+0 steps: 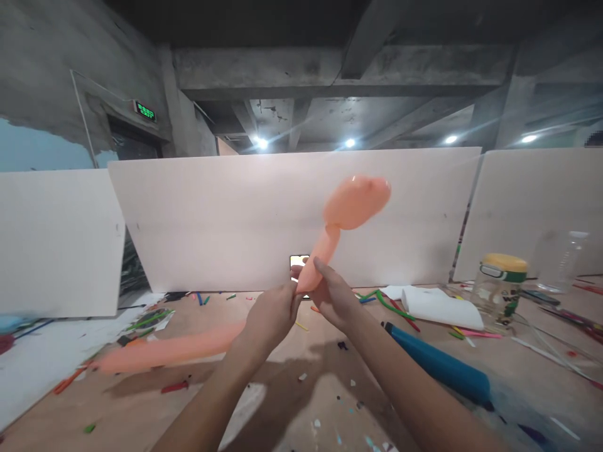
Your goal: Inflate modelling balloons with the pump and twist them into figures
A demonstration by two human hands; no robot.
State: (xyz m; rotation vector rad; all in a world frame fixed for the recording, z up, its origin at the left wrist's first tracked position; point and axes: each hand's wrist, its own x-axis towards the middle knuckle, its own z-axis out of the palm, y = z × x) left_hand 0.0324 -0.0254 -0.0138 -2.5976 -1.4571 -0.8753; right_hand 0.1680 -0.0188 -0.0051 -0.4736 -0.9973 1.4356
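Note:
A long peach balloon (357,202) is held up over the table in both hands. Its upper end is shaped into a rounded, folded bulb, with a straight section (326,246) below that. My left hand (273,312) pinches the balloon at the lower end of this section, fingers closed. Around the straight section wraps my right hand (332,292), its thumb laid along the balloon. The rest of the balloon, a long blurred tail (169,349), stretches left from behind my left hand. Behind the hands stands a phone (298,259) with a lit screen, partly hidden.
A blue balloon pump (438,364) lies to the right. Beyond it are a white paper roll (440,309), a yellow-lidded cup (500,289) and a clear bottle (563,263). White boards (226,220) stand along the back. Balloon scraps (174,387) litter the table.

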